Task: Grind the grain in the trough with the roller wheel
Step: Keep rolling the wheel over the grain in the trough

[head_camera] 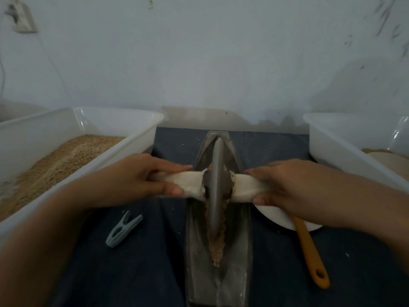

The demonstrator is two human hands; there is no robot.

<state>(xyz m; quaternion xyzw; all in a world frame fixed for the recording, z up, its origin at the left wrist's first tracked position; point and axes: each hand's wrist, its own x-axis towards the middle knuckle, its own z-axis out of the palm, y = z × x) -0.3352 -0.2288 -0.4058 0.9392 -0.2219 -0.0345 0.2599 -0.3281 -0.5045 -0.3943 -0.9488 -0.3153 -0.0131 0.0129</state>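
Grey metal boat-shaped trough [219, 273] sits lengthwise mid-counter on a dark blue cloth [143, 262]. Grey metal roller wheel [216, 185] stands upright in the groove, around mid-trough. Brownish crushed grain [218, 247] lines the groove beside and in front of the wheel. Left hand [143, 176] curls round the pale cloth-wrapped axle handle [190, 182] on its side; right hand [294, 185] grips the opposite end. White plastic tub [115, 129] of tan grain on the left, second white tub [327, 138] on the right. Grey-green clothespin [122, 229] lies left of trough; yellow-handled tool [309, 251] rests on a white plate [278, 216] to the right.
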